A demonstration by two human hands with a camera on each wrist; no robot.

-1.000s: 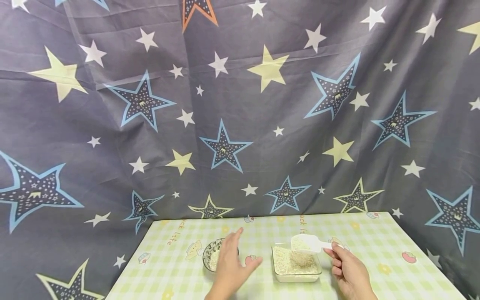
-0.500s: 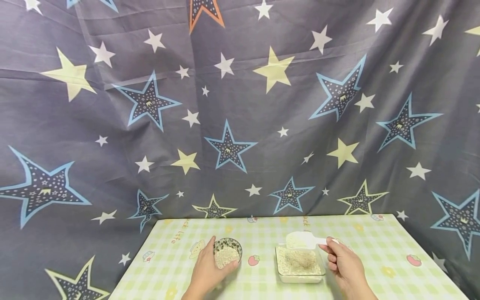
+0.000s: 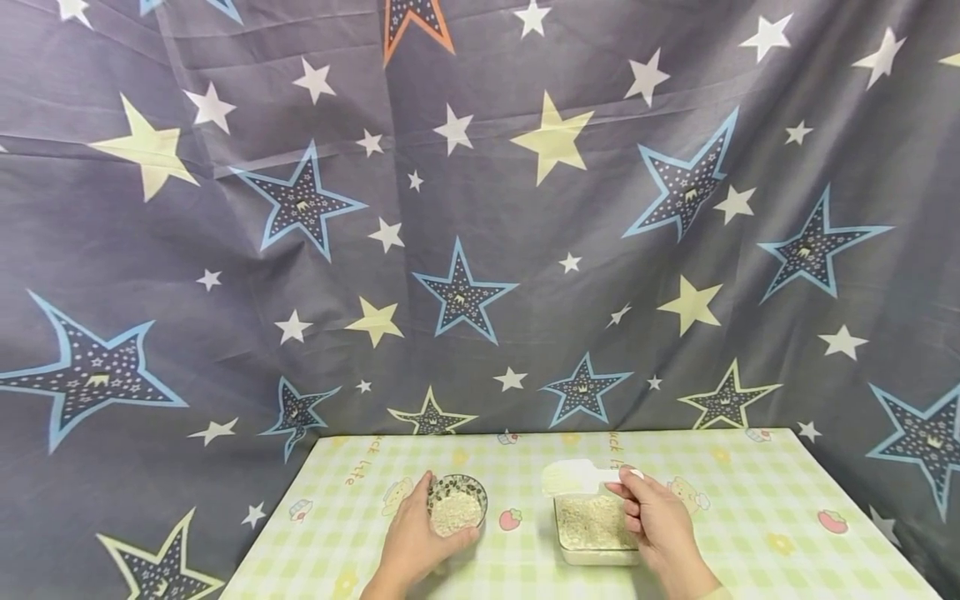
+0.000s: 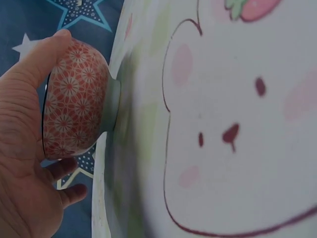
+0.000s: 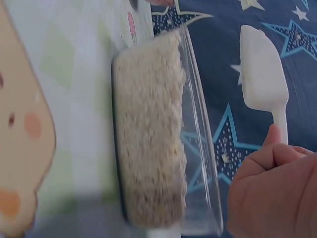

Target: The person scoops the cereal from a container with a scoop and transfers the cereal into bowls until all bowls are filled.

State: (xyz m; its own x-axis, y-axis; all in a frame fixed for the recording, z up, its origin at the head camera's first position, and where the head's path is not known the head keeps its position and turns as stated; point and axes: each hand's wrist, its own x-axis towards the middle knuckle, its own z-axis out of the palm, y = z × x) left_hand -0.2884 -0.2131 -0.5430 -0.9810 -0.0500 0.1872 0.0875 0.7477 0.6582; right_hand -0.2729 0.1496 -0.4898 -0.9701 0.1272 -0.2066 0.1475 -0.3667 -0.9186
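Note:
My left hand (image 3: 416, 537) holds a small bowl (image 4: 77, 99) at its side, fingers on the left and thumb along the near rim. Red with pale flowers outside, the bowl has a dark pattern inside and stands on the tablecloth. Pale flakes like oats (image 3: 456, 512) lie in it. My right hand (image 3: 660, 525) pinches the handle of a white scoop (image 3: 570, 477), level above the far left edge of a clear rectangular container (image 3: 597, 557). More flakes (image 5: 148, 124) fill much of that container. Some pale flakes show in the scoop.
A green-and-white checked tablecloth (image 3: 517, 575) with printed cartoons covers the table. Behind its far edge hangs a dark grey curtain (image 3: 480, 208) printed with stars. The bowl stands to the left of the container, with a gap of tablecloth between them.
My left hand has gone from over the bowl to its left side and now grips it. The scoop in my right hand has risen from the flakes and moved left.

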